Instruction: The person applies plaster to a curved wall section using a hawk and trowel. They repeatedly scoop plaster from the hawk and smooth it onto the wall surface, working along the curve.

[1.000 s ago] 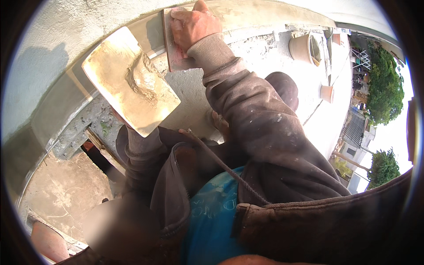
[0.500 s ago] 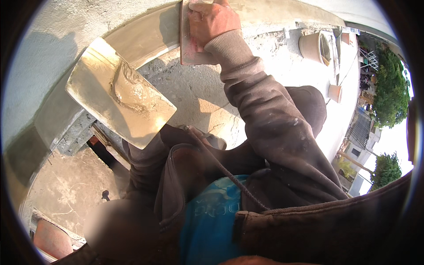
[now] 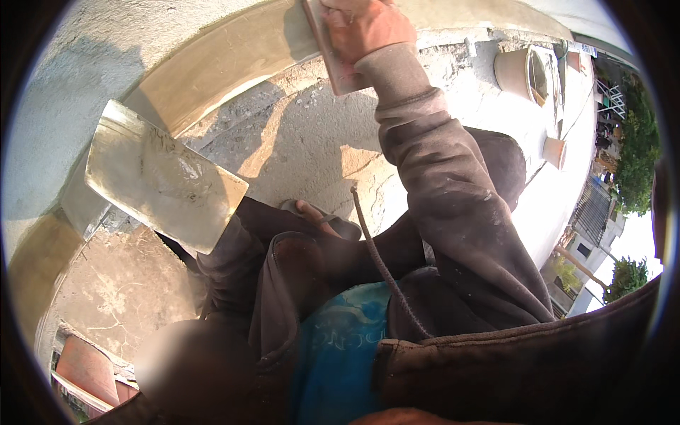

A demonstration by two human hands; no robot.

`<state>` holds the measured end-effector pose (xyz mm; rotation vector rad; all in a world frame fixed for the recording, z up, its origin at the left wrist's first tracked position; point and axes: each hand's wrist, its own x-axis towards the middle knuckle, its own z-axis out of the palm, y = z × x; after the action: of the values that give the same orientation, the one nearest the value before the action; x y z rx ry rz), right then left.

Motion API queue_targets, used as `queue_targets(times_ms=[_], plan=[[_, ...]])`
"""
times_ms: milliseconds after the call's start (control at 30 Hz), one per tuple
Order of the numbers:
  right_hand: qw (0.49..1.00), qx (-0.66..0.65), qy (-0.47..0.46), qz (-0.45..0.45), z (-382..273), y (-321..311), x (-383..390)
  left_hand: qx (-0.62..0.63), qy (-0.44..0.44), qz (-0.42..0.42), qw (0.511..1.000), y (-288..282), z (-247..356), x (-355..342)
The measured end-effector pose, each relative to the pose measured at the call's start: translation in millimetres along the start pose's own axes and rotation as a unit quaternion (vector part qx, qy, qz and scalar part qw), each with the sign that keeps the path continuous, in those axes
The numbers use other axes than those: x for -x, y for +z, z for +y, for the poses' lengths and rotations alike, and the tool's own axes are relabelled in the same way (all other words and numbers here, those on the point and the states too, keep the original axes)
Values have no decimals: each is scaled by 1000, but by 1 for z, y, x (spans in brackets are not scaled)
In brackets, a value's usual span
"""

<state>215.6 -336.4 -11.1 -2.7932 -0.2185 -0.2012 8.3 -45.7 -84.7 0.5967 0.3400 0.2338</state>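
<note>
My right hand (image 3: 372, 32) grips a flat reddish plastering float (image 3: 331, 60) at the top centre. The float's edge meets a smooth band of wet mortar (image 3: 219, 64) along the foot of the wall. To the left, a rectangular mortar board (image 3: 159, 173) hangs tilted above my knee, with a thin smear of mortar on its face. My left hand does not show; the board and the dark sleeve cover the place beneath it.
A rough white wall (image 3: 92, 78) rises at the left. Rubbly concrete floor (image 3: 297, 142) lies below the band. A bucket (image 3: 517, 74) and a smaller pot (image 3: 554, 151) stand at the right. A reddish container (image 3: 86, 370) sits at the lower left.
The lump of mortar on the board is gone, leaving a smear. The board has shifted left and slightly down in view. My right hand and the float have moved right and tilted.
</note>
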Motion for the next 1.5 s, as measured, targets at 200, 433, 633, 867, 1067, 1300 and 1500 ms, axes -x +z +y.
queue_targets(times_ms=[200, 433, 633, 867, 1067, 1300, 1500], plan=[[989, 118, 79, -48, 103, -29, -22, 23, 11, -5, 1000, -5, 3, -2], [987, 4, -162, -10, -124, 70, 31, 5, 18, -6, 1000, -13, 12, -2], [917, 24, -386, -103, -36, 23, 10, -3, 47, 2, 999, -16, 19, 0], [929, 55, -350, -105, 202, -58, -51, -8, 61, -17, 998, -2, 17, 6], [886, 29, -452, -100, 8, 27, -22, -5, 63, -46, 997, 43, -22, 36], [904, -29, -425, -35, 235, -42, -84, 15, 20, -103, 994, 135, -103, 80], [813, -102, -564, -102, 222, -19, -100, 2, -2, -121, 993, 223, -160, 89]])
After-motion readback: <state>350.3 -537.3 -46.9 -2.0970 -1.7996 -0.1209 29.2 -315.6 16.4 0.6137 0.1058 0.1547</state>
